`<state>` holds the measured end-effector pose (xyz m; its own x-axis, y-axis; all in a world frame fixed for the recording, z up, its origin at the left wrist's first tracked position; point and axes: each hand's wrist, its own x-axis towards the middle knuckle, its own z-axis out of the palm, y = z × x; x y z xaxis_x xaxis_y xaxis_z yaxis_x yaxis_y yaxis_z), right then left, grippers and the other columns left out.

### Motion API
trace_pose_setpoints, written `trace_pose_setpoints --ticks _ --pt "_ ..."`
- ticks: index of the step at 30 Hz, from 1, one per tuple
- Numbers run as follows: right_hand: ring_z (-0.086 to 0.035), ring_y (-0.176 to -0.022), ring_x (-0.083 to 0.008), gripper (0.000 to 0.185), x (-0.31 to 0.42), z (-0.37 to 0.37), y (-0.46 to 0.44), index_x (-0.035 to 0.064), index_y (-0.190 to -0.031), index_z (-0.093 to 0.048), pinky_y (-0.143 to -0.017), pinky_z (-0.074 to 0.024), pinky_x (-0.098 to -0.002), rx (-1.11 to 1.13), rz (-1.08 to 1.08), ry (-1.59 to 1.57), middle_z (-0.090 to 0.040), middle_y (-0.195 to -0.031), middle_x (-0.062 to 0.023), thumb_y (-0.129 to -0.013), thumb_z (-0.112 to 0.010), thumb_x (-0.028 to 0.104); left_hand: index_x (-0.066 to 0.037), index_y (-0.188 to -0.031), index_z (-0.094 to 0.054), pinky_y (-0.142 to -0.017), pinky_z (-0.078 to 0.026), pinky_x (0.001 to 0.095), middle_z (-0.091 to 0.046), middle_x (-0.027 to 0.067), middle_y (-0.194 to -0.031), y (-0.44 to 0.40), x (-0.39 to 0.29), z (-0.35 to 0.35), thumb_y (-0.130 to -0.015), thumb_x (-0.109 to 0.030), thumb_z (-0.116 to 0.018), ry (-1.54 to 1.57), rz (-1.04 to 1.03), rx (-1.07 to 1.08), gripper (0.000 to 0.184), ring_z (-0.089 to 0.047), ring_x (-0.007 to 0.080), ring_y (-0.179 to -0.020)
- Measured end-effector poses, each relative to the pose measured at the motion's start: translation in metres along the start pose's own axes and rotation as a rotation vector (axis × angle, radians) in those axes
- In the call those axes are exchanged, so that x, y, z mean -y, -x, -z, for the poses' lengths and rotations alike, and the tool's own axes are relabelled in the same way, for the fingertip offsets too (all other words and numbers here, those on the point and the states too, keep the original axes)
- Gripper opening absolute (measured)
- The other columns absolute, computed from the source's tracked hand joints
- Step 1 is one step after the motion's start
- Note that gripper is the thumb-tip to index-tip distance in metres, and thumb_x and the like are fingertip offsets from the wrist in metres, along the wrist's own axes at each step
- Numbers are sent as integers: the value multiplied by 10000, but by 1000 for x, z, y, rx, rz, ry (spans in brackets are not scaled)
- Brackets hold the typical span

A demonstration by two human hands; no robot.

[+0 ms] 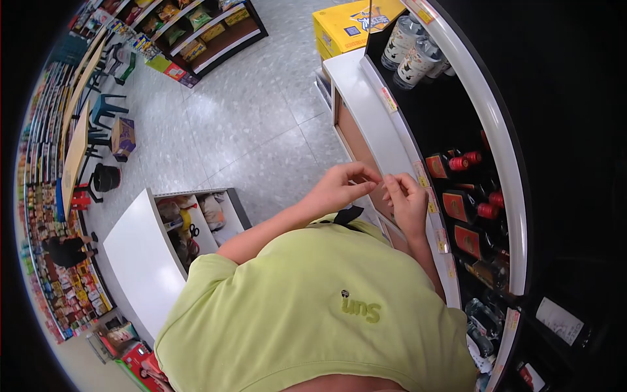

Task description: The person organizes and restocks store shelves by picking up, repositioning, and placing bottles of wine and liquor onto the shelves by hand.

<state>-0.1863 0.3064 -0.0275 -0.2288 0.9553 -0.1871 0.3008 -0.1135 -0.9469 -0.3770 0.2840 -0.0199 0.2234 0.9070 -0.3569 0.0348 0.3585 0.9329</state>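
Note:
My left hand [345, 185] is held out in front of my yellow-green shirt [307, 281], its thumb and fingers curled together in a pinch. Close beside it, my right hand [406, 199] also has its fingertips bent inward, almost meeting those of the left. Anything between the fingertips is too small to make out. Both hands hover by the white shelf edge [385, 130], which carries several price tags [420, 173]. Just right of my right hand, dark bottles with red caps [460, 206] lie or lean on the shelf.
Clear bottles with printed labels [411, 55] stand at the shelf's far end, near a yellow box [349, 29]. A white counter [140, 255] with an open compartment is at left. Farther off are a stool [108, 110], snack shelves [209, 29] and a person in dark clothes [65, 250].

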Motion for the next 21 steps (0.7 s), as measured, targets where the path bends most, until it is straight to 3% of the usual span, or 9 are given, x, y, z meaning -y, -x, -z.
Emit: trace_pose_setpoints --ticks 7,9,11,16,17,21 --pt "-564 -623 -44 256 7 3 -40 5 -849 -640 -574 -432 -220 -60 96 -43 -625 -673 1 -959 -640 237 -58 -1080 -683 -753 -471 274 -673 15 -975 -13 -7 9 -906 -205 -674 32 -31 11 228 -587 93 -842" --pt "-555 -659 -45 217 11 4 -58 5 -896 -628 -613 -436 -211 -152 180 -92 -634 -722 4 -967 -628 210 -58 -1081 -679 -776 -475 270 -674 12 -976 -18 -8 13 -908 -215 -677 87 -57 37 234 -601 98 -869" --pt "-565 -763 -70 171 20 7 -78 0 -996 -595 -697 -458 -221 -241 219 -109 -633 -871 -23 -961 -632 163 -55 -1080 -679 -796 -476 269 -674 16 -986 -22 -15 18 -912 -211 -674 90 -41 43 230 -605 102 -888" --pt "-569 -967 -150 277 39 9 -146 -22 -1165 -557 -831 -490 -280 -475 357 -84 -590 -1078 -93 -955 -632 141 -55 -1077 -679 -839 -478 268 -669 23 -1013 -42 -7 46 -923 -193 -659 145 -78 89 207 -611 110 -933" --pt "-569 -976 -146 278 46 6 -159 -16 -1147 -587 -890 -440 -280 -557 387 -51 -616 -1077 -86 -949 -641 172 -54 -1078 -678 -845 -478 269 -667 24 -1020 -46 -7 55 -926 -184 -653 124 -76 110 202 -610 111 -937" --pt "-582 -1039 -197 419 62 1 -209 -52 -1238 -554 -933 -445 -318 -772 360 -1 -613 -1154 -152 -926 -679 197 -56 -1077 -678 -822 -478 267 -668 13 -1005 -57 -21 101 -922 -173 -649 83 -61 158 196 -603 99 -919"
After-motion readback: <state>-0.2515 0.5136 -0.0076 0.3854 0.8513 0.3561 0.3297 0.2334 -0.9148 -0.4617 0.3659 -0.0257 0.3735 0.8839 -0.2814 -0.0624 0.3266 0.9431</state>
